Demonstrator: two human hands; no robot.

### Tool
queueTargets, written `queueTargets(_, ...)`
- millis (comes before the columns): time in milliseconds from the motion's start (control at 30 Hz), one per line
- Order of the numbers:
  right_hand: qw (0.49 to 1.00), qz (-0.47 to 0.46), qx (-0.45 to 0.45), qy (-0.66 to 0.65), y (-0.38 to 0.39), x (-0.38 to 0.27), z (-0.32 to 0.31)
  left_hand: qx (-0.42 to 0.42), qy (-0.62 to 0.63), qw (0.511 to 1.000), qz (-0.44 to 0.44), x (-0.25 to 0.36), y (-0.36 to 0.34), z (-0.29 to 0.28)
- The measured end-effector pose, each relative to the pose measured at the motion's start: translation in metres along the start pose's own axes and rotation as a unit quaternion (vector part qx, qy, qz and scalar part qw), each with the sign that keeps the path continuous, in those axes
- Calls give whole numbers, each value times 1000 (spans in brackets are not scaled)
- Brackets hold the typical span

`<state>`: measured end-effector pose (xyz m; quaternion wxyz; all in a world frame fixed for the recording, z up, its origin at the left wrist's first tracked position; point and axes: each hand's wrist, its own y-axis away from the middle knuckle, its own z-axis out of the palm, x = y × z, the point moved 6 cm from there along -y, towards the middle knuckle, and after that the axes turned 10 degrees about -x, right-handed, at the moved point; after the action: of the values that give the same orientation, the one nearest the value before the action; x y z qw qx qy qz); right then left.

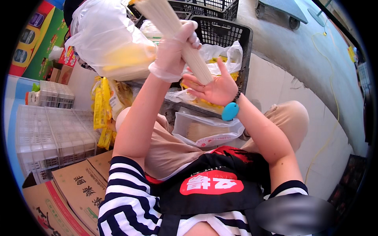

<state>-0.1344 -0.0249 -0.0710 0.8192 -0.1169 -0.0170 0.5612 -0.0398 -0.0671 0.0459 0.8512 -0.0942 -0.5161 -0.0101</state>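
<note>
My left hand (175, 49), in a clear plastic glove, grips a long bundle of thin pale sticks, like dry noodles (159, 17), held at a slant. My bare right hand (216, 88) has its palm up and fingers spread, with the bundle's lower end at the palm. A turquoise pendant on dark beads (230, 111) hangs at that wrist. Behind the hands, a black crate (246, 43) holds white bags and yellow packets (226, 74). Below them, between my legs, lies a white bag (185, 122) with more pale sticks inside.
A large white plastic bag (98, 31) and yellow packaging (102, 102) are at the left, beside stacked clear baskets (39, 133) and cardboard boxes (78, 185). A wheeled platform (279, 11) stands at the back right. A yellow cable (336, 90) runs along the right.
</note>
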Motion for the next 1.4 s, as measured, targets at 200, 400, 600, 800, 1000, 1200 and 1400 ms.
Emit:
queueTargets(200, 968, -165, 187, -15, -6, -6, -16, 42, -146, 987, 45, -21, 16, 12)
queueTargets(400, 965, -204, 162, -30, -5, -7, -10, 18, -128, 990, 51, -18, 14, 21)
queueTargets(600, 984, -155, 89, -23, -5, -9, -11, 36, -185, 982, 8, -31, 15, 22)
queueTargets(800, 939, -88, 218, 252, 2, -28, -12, 111, -32, 993, 23, -22, 8, -7)
queueTargets(1000, 598, -83, 200, 772, 2, -26, 36, 128, -48, 991, -4, -42, 12, -5)
queueTargets(1200, 641, -115, 271, 709, 2, -23, 2, 105, -41, 991, -67, -58, 17, -5)
queueTargets(1400, 891, 53, 131, 432, 4, -16, 24, -109, 15, 980, -166, -27, 16, 2)
